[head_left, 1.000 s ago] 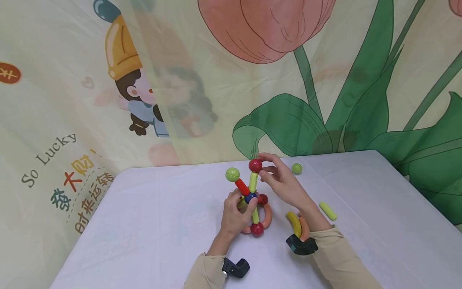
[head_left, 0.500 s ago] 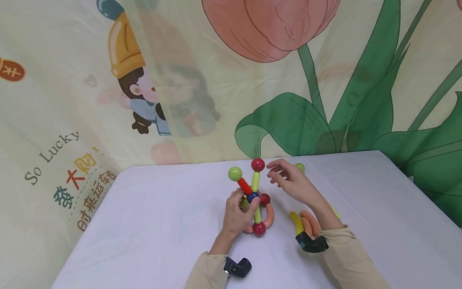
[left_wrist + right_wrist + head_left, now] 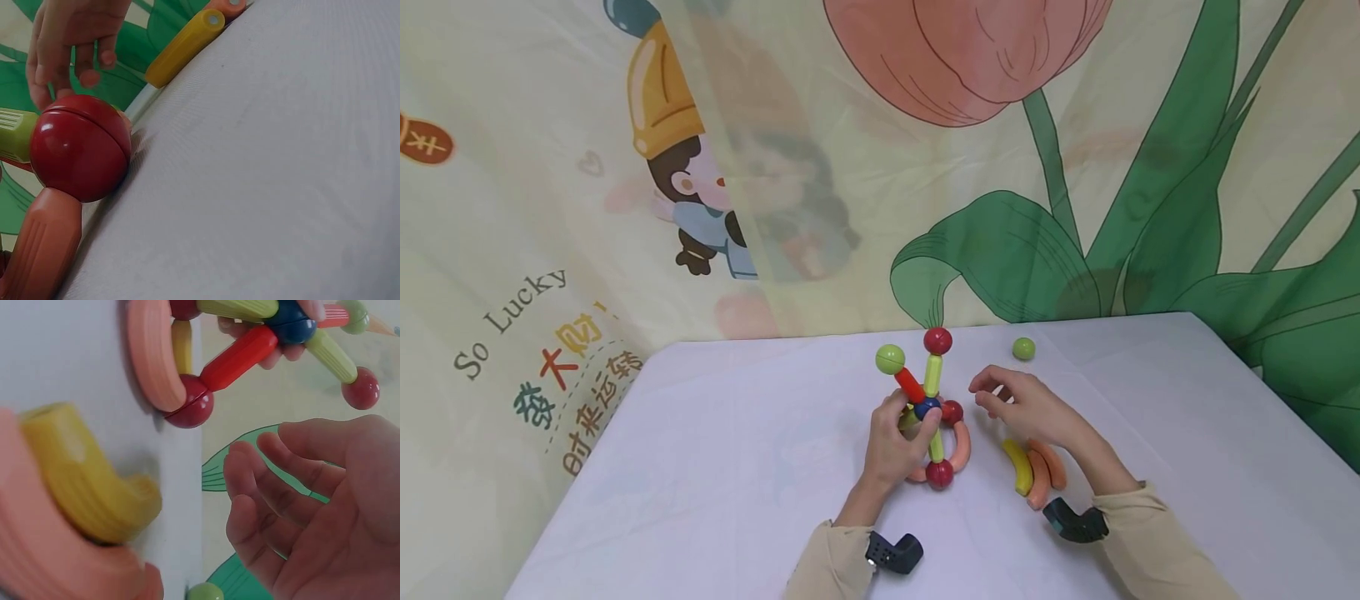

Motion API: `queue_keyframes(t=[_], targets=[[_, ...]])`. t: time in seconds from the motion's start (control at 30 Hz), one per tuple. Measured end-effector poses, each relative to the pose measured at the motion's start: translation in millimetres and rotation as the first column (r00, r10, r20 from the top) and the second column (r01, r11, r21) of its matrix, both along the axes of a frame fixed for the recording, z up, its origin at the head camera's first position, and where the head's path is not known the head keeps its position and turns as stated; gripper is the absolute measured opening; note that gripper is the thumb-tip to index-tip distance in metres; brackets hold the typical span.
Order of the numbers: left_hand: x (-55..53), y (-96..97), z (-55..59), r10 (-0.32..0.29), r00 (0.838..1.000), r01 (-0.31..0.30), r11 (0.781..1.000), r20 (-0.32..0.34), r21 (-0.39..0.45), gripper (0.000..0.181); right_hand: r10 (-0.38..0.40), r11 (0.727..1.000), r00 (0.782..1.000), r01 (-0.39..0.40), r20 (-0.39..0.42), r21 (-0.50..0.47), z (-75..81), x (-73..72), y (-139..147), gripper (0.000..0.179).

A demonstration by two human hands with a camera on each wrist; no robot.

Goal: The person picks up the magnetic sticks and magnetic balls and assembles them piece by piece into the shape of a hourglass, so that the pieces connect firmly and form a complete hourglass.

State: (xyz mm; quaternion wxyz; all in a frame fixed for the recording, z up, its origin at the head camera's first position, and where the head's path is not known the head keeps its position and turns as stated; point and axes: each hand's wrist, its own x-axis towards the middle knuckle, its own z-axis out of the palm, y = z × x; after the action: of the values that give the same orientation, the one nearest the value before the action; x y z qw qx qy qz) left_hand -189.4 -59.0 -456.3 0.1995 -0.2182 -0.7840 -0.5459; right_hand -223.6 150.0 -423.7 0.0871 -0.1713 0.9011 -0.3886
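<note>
A magnetic ball-and-stick structure stands on the table. Its blue ball (image 3: 927, 408) is gripped between the thumb and fingers of my left hand (image 3: 887, 450). From that ball a red stick (image 3: 910, 386) leads up to a green ball (image 3: 890, 359), and a yellow-green stick (image 3: 933, 376) up to a red ball (image 3: 937, 341). Lower down, red balls and curved orange sticks (image 3: 150, 356) form the base; another red ball (image 3: 81, 149) shows close in the left wrist view. My right hand (image 3: 1033, 408) hovers right of the structure, fingers loosely bent, holding nothing.
Right of the structure lie a curved yellow stick (image 3: 1018, 468) and two curved orange sticks (image 3: 1040, 479), below my right forearm. A loose green ball (image 3: 1024, 348) rests near the table's back edge. A printed cloth (image 3: 820, 208) hangs behind the white table (image 3: 715, 467).
My right hand has let go of the top red ball and moved right and down toward the loose curved sticks. The left hand keeps its grip on the blue ball.
</note>
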Motion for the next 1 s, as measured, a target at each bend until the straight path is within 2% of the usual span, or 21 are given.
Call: queue_keyframes(t=[0.2, 0.4, 0.5, 0.73, 1.0], targets=[[0.1, -0.1, 0.0, -0.004, 1.0, 0.004, 1.0, -0.006, 0.001, 0.02, -0.02, 0.994, 1.0, 0.019, 0.012, 0.107, -4.8, 6.4, 4.1, 0.021], [-1.3, -1.2, -1.2, -0.006, 0.999, 0.006, 1.0, -0.039, 0.007, 0.019, 0.004, 0.982, 1.0, -0.004, 0.002, 0.187, -5.2, 13.8, 9.5, 0.018], [-1.5, -1.2, -1.4, -0.011, 0.999, 0.011, 1.0, -0.045, 0.007, 0.019, 0.001, 0.969, 1.0, -0.001, 0.0, 0.248, -3.9, 18.4, 12.6, 0.017], [-1.7, -0.8, -2.7, -0.012, 0.999, 0.012, 1.0, -0.052, 0.009, 0.019, -0.03, 0.93, 0.997, 0.003, 0.066, 0.368, -4.5, 29.5, 19.0, 0.026], [-2.4, -0.1, -3.7, -0.012, 0.999, 0.013, 1.0, -0.053, 0.011, 0.019, -0.027, 0.902, 0.999, 0.012, 0.028, 0.432, -10.0, 34.9, 23.7, 0.028]])
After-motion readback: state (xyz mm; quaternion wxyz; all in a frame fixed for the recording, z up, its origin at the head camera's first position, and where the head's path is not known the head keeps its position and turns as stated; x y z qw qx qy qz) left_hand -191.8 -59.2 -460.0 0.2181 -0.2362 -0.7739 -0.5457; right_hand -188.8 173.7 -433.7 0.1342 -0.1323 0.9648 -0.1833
